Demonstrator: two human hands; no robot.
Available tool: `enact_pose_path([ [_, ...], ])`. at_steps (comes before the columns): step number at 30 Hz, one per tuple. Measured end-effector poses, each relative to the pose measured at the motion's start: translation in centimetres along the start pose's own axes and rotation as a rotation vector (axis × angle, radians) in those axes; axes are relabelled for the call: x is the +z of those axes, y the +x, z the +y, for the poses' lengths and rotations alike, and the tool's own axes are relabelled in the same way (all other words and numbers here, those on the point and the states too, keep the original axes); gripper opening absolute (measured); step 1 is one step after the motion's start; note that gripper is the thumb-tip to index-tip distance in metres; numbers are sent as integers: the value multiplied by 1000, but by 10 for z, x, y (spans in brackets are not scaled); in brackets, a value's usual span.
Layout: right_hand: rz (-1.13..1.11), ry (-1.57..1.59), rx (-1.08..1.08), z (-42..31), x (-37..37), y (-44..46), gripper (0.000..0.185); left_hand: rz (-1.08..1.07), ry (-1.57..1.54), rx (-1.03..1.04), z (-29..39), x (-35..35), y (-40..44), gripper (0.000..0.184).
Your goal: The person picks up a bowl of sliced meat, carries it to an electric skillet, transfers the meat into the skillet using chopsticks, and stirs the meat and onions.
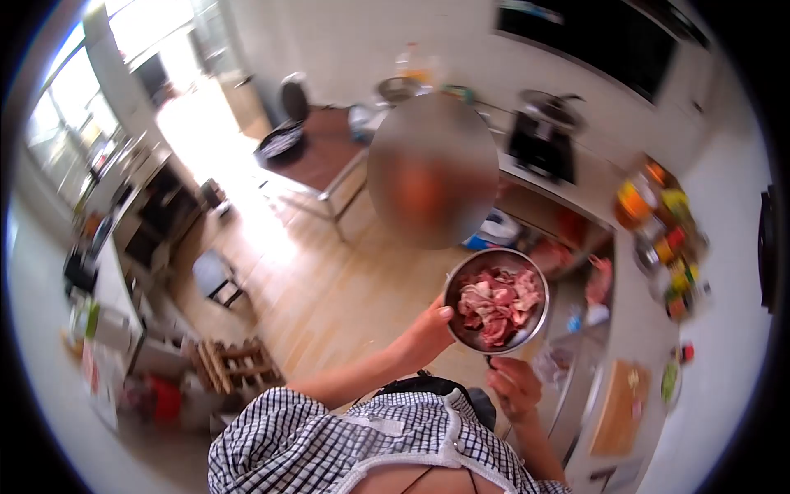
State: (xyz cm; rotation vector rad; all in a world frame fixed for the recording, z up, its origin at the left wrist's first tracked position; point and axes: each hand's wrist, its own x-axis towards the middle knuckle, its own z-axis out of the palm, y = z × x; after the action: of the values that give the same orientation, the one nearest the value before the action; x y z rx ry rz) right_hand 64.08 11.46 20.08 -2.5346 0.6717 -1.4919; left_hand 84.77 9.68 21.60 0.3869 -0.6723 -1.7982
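In the head view I hold a round steel bowl point(543, 317) of raw meat point(496, 300) in front of my body. Cut into pieces, the meat is red and pale pink. My left hand point(440, 319) grips the bowl's left rim, thumb at the edge. Just below the bowl, my right hand point(514, 385) has its fingers curled closed. A short dark piece, perhaps a handle, shows between that hand and the bowl; what the fingers hold is not clear.
A cutting board point(619, 407) with small pieces lies on the right counter, beyond it bottles point(638, 202) and a stove point(541, 148) with a lidded pan. A brown-topped table point(329, 148) stands ahead, a stool point(216, 276) to the left. A blurred oval hides part of the view.
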Motion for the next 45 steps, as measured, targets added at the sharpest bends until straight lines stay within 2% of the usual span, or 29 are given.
enact_pose_path([
  [2, -128, 81, -110, 16, 60, 18, 29, 125, 41, 100, 32, -30, 0, 71],
  [3, -140, 134, -157, 25, 45, 20, 30, 194, 65, 129, 15, -12, 12, 71],
  [5, -207, 206, -229, 45, 107, 51, 30, 264, 38, 230, 51, -67, 23, 68],
  [8, -367, 340, -40, 73, 177, 97, 29, 370, 29, 387, 106, -130, 37, 63],
  [10, -314, 453, 73, 121, 231, 101, 28, 507, 136, 465, 144, -164, 48, 63],
  [11, -389, 475, 195, 137, 251, 130, 26, 507, 121, 490, 170, -188, 51, 63],
  [13, -628, 1045, 821, 176, 325, 187, 24, 534, 71, 495, 229, -224, 55, 61],
  [14, -771, 1271, 945, 194, 366, 217, 26, 560, 46, 460, 256, -232, 57, 60],
  [15, -911, 1498, 1075, 207, 409, 240, 28, 674, 47, 479, 276, -245, 59, 59],
  [17, -1164, 2045, 1134, 205, 493, 260, 31, 674, 83, 508, 306, -259, 57, 59],
  [18, -1311, 1991, 1147, 193, 540, 273, 31, 643, 56, 513, 321, -283, 49, 58],
  [20, -1275, 2114, 1205, 166, 595, 309, 27, 716, -54, 563, 353, -312, 41, 61],
  [21, -1286, 2045, 1385, 157, 629, 322, 26, 726, -75, 605, 370, -327, 34, 61],
  [22, -1285, 1966, 1566, 150, 661, 330, 25, 868, -77, 637, 381, -352, 23, 62],
  [23, -1352, 2081, 1432, 147, 701, 333, 23, 900, -69, 661, 399, -366, 17, 63],
  [26, -1251, 1899, 1388, 124, 760, 392, 21, 977, -97, 648, 457, -426, -9, 64],
  [27, -1306, 1847, 1367, 146, 796, 403, 21, 1001, -130, 620, 478, -450, -21, 65],
  [28, -1361, 1795, 1344, 168, 831, 415, 23, 858, -236, 640, 499, -472, -35, 65],
  [29, -1277, 1782, 1184, 196, 858, 436, 22, 905, -168, 663, 529, -492, -51, 67],
  [30, -1028, 1580, 1247, 213, 865, 464, 22, 959, -113, 688, 552, -508, -67, 68],
  [31, -813, 1479, 1196, 233, 875, 486, 23, 1006, -6, 660, 580, -519, -78, 70],
  [32, -709, 1225, 1093, 254, 884, 505, 24, 968, 57, 686, 611, -536, -86, 68],
  [33, -590, 1008, 985, 261, 888, 523, 26, 1039, 121, 690, 633, -557, -87, 64],
  [34, -530, 862, 922, 280, 910, 526, 24, 1113, 178, 673, 654, -582, -89, 61],
  [36, -494, 485, 538, 308, 948, 523, 20, 1157, 95, 511, 690, -631, -80, 56],
  [38, -551, 341, 502, 324, 987, 510, 18, 1112, -14, 394, 713, -696, -62, 49],
  [40, -548, 301, 618, 333, 1032, 493, 18, 1134, -21, 311, 730, -759, -37, 50],
  [44, -472, 302, 743, 354, 1109, 478, 16, 1076, 1, 163, 781, -844, 6, 59],
  [45, -467, 276, 708, 359, 1120, 479, 14, 1075, -2, 146, 789, -854, 13, 62],
])
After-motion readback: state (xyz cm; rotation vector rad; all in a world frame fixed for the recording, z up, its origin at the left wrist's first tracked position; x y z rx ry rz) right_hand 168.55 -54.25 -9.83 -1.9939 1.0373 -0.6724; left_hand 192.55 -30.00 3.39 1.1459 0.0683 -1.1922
